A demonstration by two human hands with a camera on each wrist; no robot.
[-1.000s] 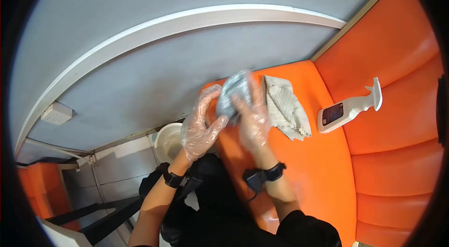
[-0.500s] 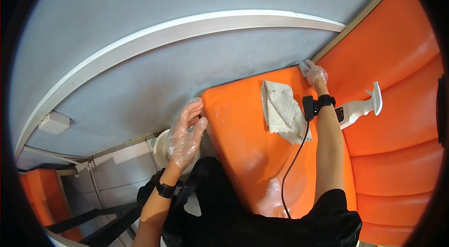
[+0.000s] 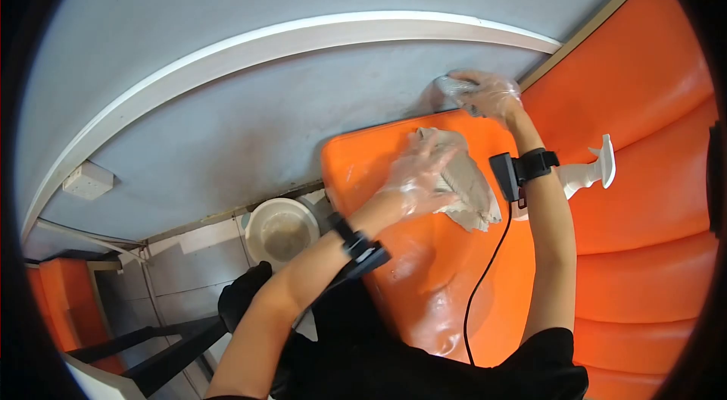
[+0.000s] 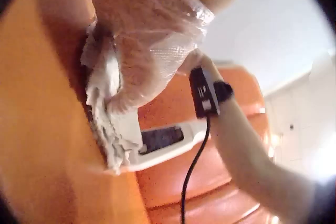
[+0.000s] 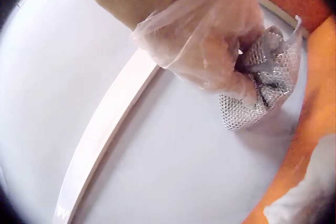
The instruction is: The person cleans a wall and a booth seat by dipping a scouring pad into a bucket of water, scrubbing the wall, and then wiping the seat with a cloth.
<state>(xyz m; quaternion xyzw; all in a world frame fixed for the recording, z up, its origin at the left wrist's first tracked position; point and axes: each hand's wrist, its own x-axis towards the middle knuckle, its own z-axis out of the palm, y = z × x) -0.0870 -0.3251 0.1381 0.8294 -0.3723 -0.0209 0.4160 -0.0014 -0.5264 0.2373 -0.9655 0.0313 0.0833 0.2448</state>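
My right hand (image 3: 488, 95), in a clear plastic glove, grips a silvery mesh scrubbing cloth (image 5: 257, 90) against the grey wall, just above the back edge of the orange seat. The mesh is bunched under the fingers in the right wrist view. My left hand (image 3: 420, 176), gloved likewise and blurred, lies over a pale ribbed cloth (image 3: 473, 188) on the seat with its fingers spread. In the left wrist view the thumb (image 4: 128, 95) rests along the cloth's crumpled edge, while the other fingers are mostly hidden.
A white spray bottle (image 3: 587, 174) lies by the orange backrest (image 3: 636, 210), partly behind my right forearm. On the floor left of the seat (image 3: 447, 279) stands a pale bucket (image 3: 261, 229) with cloudy water. A white rail (image 3: 303, 35) runs along the wall.
The right hand carried the mesh cloth from between both hands to the seat's far corner, then left along the wall. My left hand moved right, from beside the seat onto the ribbed cloth.
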